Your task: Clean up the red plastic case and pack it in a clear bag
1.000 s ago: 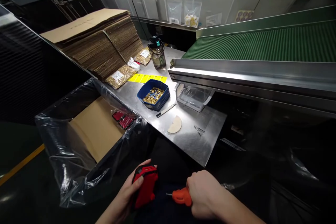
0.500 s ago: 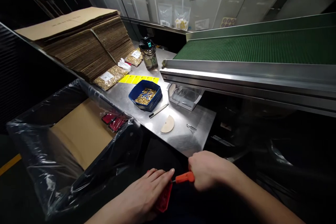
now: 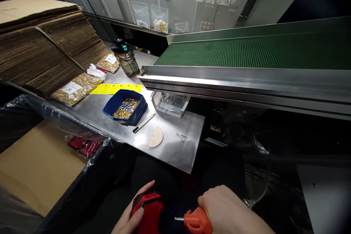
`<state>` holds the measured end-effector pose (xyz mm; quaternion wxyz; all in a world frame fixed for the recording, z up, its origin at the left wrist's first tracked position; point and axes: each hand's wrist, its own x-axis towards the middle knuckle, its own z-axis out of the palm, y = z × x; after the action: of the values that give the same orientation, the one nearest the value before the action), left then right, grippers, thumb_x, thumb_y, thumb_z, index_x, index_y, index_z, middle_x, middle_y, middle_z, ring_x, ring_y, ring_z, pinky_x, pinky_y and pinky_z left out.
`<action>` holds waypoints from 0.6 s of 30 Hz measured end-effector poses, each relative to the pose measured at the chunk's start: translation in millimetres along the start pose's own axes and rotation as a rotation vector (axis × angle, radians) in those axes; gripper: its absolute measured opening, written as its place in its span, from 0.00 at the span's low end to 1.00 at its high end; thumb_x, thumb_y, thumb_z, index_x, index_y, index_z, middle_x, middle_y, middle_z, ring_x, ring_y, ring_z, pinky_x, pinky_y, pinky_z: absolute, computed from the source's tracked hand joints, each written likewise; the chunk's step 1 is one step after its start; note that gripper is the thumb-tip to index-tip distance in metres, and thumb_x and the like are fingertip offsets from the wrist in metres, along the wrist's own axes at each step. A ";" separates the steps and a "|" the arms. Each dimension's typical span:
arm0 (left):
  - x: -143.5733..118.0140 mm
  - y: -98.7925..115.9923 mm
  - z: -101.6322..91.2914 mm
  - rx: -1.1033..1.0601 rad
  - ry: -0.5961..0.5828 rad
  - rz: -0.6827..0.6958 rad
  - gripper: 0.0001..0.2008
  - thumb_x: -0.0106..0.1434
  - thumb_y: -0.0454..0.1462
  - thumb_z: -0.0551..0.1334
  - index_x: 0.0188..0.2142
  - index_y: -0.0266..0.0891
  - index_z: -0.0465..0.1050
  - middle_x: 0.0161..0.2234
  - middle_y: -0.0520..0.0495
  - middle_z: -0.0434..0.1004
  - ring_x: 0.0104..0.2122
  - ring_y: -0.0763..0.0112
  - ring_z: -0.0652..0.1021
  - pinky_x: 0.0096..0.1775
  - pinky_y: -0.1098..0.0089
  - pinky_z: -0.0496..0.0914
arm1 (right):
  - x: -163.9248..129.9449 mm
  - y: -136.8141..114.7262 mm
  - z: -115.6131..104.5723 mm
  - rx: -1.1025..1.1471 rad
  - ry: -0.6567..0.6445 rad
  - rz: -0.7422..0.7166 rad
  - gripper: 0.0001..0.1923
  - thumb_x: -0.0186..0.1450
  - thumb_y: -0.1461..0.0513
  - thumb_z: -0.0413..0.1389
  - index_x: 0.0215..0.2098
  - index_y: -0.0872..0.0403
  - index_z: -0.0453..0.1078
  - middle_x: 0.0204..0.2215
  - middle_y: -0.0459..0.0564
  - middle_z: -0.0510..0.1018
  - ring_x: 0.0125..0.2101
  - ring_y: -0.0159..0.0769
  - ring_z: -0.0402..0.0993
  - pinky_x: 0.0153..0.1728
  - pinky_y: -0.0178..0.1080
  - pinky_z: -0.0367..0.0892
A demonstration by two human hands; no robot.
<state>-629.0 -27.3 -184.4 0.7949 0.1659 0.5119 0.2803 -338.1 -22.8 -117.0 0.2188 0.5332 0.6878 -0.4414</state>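
Steel-topped and dull grey, the counter (image 3: pixel 175 153) runs under a green ribbed conveyor belt (image 3: pixel 246 49), and the person's hands work below its near edge, over the lap. The left hand (image 3: pixel 131 219) grasps a red plastic casing with a black edge (image 3: pixel 146 212), fingers wrapped round its left side and the thumb lying across its face. The right hand (image 3: pixel 227 212) is clenched round the orange handle of a small screwdriver (image 3: pixel 195 221), whose thin metal tip points left toward the casing, close to it but seemingly not yet touching. To do this well, I judge the casing should be braced firmly so it cannot twist, the tip kept square to the fastener, and pressure applied along the shaft before any turn, since a slanted tip would likely slip and mar the plastic. Near the counter's middle sits a blue plastic tray of small brass-coloured parts (image 3: pixel 124 106), a black-and-white marker pen (image 3: pixel 144 123) just beside it. More red casings (image 3: pixel 85 146) lie in a plastic-lined cardboard box (image 3: pixel 35 164) off the counter's left edge.
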 end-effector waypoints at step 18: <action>-2.8 8.4 54.8 -0.557 0.053 -0.267 0.45 0.71 0.56 0.58 0.70 0.19 0.52 0.55 0.19 0.76 0.44 0.44 0.84 0.48 0.55 0.77 | 156.2 210.8 9.8 -0.340 0.742 0.382 0.25 0.71 0.69 0.50 0.66 0.55 0.60 0.58 0.62 0.68 0.41 0.42 0.76 0.36 0.40 0.74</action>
<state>-582.4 -21.1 -154.7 0.8258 -0.1346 0.4533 0.3072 -196.9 62.2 -321.4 0.1191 0.7293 0.6717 -0.0528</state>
